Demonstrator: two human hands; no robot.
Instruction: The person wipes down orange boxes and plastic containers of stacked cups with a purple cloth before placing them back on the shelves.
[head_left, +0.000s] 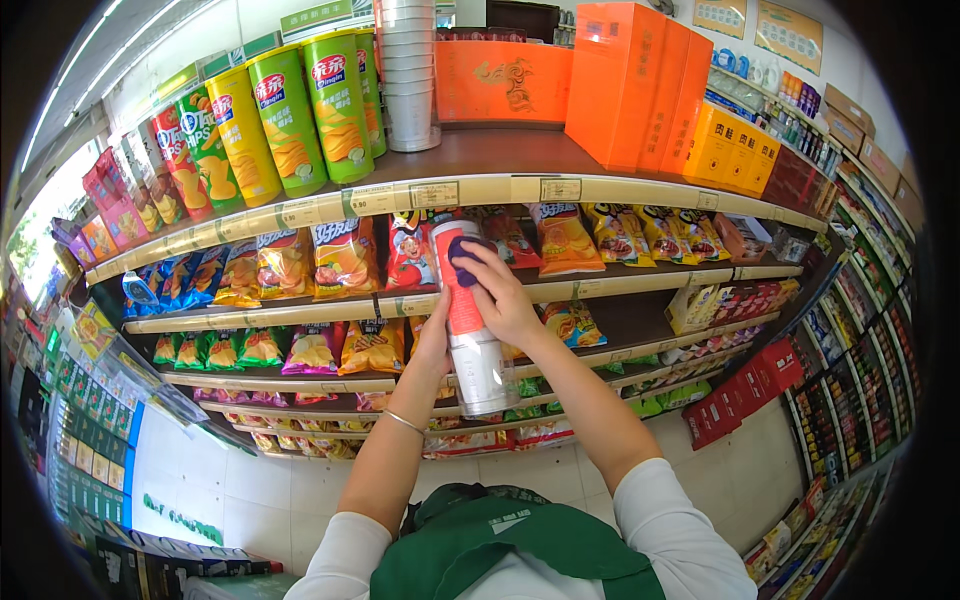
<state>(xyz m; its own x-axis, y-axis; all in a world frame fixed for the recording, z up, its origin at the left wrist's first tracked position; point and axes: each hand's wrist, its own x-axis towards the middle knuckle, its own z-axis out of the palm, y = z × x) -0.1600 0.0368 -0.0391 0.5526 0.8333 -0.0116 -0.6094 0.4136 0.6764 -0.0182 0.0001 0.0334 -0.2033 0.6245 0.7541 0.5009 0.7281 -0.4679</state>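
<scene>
In front of the shelves I hold a clear plastic cylinder (481, 379) with a red label and pale, metallic-looking contents. My left hand (433, 339) grips its left side, and the cylinder's lower end tilts towards me. A dark purple cloth (462, 264) is bunched under the fingers of my right hand (501, 292), pressed against the label near the upper end. Just behind are bags of chips (343, 259) on the second shelf. Above, a similar clear cylinder (410, 90) stands upright on the brown top shelf (487, 154).
Green and yellow chip canisters (285, 120) line the top shelf's left side. Tall orange boxes (611, 82) and yellow boxes (731, 146) stand to the right. A price-tag rail (487, 189) edges the shelf. Red boxes (742, 394) sit on the floor at right.
</scene>
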